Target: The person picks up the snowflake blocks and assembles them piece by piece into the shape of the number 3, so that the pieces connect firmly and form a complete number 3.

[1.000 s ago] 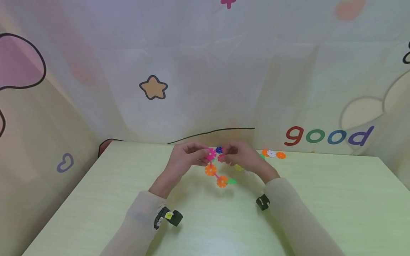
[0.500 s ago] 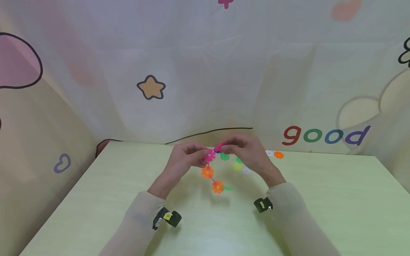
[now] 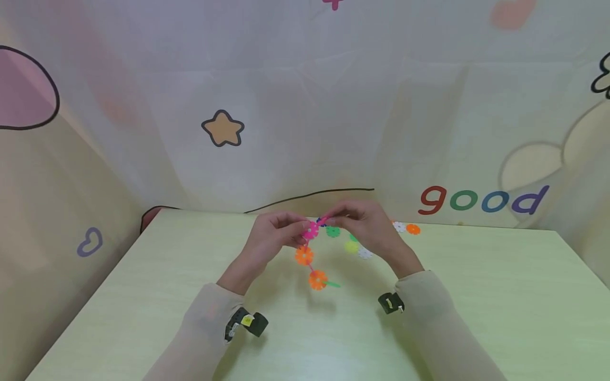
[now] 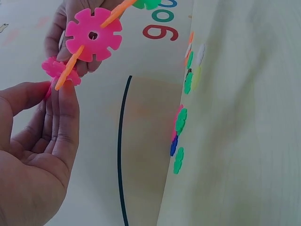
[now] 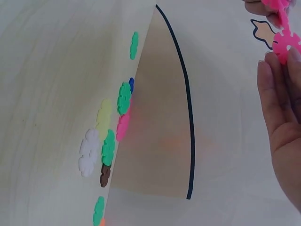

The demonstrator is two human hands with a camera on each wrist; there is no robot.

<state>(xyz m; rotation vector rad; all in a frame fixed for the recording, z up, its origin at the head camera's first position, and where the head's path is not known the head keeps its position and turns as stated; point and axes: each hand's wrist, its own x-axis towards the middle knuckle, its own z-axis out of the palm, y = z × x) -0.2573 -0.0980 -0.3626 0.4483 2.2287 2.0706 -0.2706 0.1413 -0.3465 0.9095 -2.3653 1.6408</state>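
Observation:
My left hand (image 3: 274, 238) pinches a notched pink flower-shaped disc (image 3: 311, 230) between thumb and fingertips. From it hangs a chain of interlocking discs: an orange disc (image 3: 304, 255), a pink disc (image 4: 94, 35), a second orange disc (image 3: 318, 280) and a green disc (image 3: 332, 284) seen edge-on. My right hand (image 3: 359, 225) pinches another pink disc (image 5: 286, 45), its edge right at the rim of the one in my left hand. The fingers of both hands cover parts of these two discs.
Loose discs lie along the table's back edge: green (image 3: 333, 232), yellow (image 3: 351, 247), white (image 3: 365, 253), blue (image 5: 131, 85), brown (image 5: 105, 175) and orange (image 3: 413, 229). Behind the pale table (image 3: 143, 317) hangs a printed cloth (image 3: 305, 132).
My right hand has lifted a pink disc from among the loose ones and brought it to the chain's top disc. The hanging chain has swung slightly left and lower; my left hand keeps its pinch.

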